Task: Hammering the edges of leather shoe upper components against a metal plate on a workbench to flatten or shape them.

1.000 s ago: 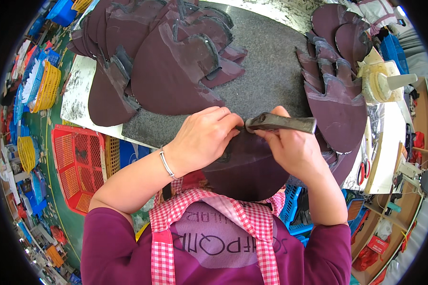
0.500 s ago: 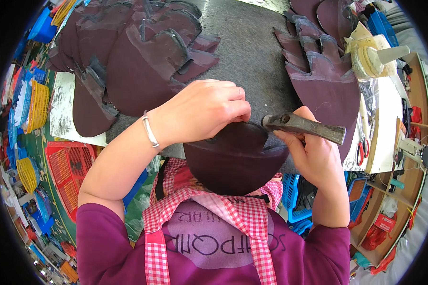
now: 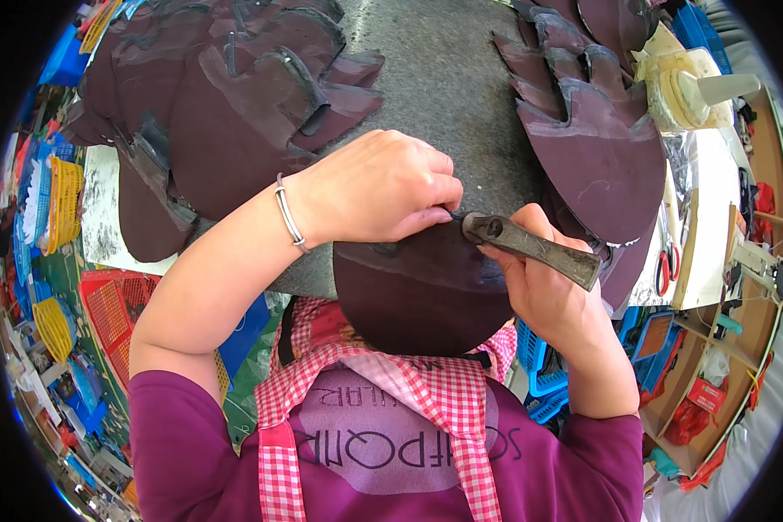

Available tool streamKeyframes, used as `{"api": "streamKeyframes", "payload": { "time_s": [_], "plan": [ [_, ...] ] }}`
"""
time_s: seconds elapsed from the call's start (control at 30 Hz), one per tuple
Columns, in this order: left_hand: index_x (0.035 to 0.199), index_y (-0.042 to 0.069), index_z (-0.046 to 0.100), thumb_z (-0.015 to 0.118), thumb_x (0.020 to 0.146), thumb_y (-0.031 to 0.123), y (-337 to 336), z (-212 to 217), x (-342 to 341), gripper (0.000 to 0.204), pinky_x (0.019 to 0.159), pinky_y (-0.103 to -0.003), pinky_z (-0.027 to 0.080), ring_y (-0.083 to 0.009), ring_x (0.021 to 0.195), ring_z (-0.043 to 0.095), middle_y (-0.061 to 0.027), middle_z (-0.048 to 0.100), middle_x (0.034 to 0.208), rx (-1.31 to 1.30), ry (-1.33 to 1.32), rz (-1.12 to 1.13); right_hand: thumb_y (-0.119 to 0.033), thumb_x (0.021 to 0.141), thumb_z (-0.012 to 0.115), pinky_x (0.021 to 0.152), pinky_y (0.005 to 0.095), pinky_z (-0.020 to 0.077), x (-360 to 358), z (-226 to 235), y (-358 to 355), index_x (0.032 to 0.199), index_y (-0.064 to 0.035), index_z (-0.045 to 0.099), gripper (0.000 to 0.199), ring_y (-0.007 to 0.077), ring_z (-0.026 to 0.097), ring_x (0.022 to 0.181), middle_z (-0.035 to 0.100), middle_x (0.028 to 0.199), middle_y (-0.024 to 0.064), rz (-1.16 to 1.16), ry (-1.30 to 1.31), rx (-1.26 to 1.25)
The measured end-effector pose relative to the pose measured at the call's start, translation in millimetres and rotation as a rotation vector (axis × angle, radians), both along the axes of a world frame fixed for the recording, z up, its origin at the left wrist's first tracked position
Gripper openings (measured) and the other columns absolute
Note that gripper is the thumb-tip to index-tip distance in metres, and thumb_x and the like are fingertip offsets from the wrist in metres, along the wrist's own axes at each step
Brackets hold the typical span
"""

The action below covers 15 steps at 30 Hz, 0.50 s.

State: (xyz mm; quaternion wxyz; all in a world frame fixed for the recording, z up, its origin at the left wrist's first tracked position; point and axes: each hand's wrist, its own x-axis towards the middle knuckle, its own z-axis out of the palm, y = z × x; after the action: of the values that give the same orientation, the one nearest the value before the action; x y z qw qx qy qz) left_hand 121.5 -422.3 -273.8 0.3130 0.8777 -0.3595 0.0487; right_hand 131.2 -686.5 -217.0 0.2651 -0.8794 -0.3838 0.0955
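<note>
A dark maroon sheet-material piece with a rounded lower edge point(image 3: 422, 300) lies at the near edge of the work surface, partly hanging over it toward me. My left hand point(image 3: 387, 187) is closed, thumb and fingers pinching its far edge. In my right hand point(image 3: 552, 283) is a hammer, gripped below its head; the handle is mostly hidden. The dark metal hammer head point(image 3: 539, 250) has its round face close to my left fingertips, over the piece's far edge. Whether it touches cannot be told.
Overlapping similar pieces lie in a left heap point(image 3: 235, 122) and a right stack point(image 3: 592, 165) on the grey work surface point(image 3: 435, 78). A pale container with a cone-shaped spout point(image 3: 705, 91) and red-handled scissors point(image 3: 667, 270) lie at right. A red basket point(image 3: 113, 300) stands below left.
My left hand has shifted slightly, fingers now lower and flatter on the edge. The hammer has moved a little left and nearer me. The notch in the piece's far edge no longer shows.
</note>
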Motion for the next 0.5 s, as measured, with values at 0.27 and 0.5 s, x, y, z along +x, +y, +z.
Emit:
{"api": "streamKeyframes", "payload": {
  "time_s": [0.27, 0.5],
  "plan": [
    [0.093, 0.007, 0.071, 0.082, 0.084, 0.015, -13, -8, -17, 0.017, 0.071, -0.039, 0.058, -0.0258, 0.082, 0.070, -0.0052, 0.066, 0.086, 0.077, -0.102, 0.124, -0.011, 0.097, 0.077, 0.054, 0.0457, 0.0540, -2, -3, 2, 0.101, -0.0053, 0.063, 0.016, 0.0386, 0.070, 0.065, 0.063, 0.079, 0.0136, 0.002, -0.012, 0.006],
    [0.098, 0.012, 0.082, 0.084, 0.085, 0.017, 17, -4, -14, 0.014, 0.074, -0.038, 0.058, -0.0222, 0.082, 0.069, 0.0011, 0.071, 0.093, -0.094, 0.003, 0.085, -0.012, 0.097, 0.078, 0.058, 0.0460, 0.0552, 5, -2, -2, 0.098, -0.0061, 0.061, 0.018, 0.0397, 0.072, 0.071, 0.068, 0.080, 0.0156, -0.018, 0.015, 0.023]
  ]
}}
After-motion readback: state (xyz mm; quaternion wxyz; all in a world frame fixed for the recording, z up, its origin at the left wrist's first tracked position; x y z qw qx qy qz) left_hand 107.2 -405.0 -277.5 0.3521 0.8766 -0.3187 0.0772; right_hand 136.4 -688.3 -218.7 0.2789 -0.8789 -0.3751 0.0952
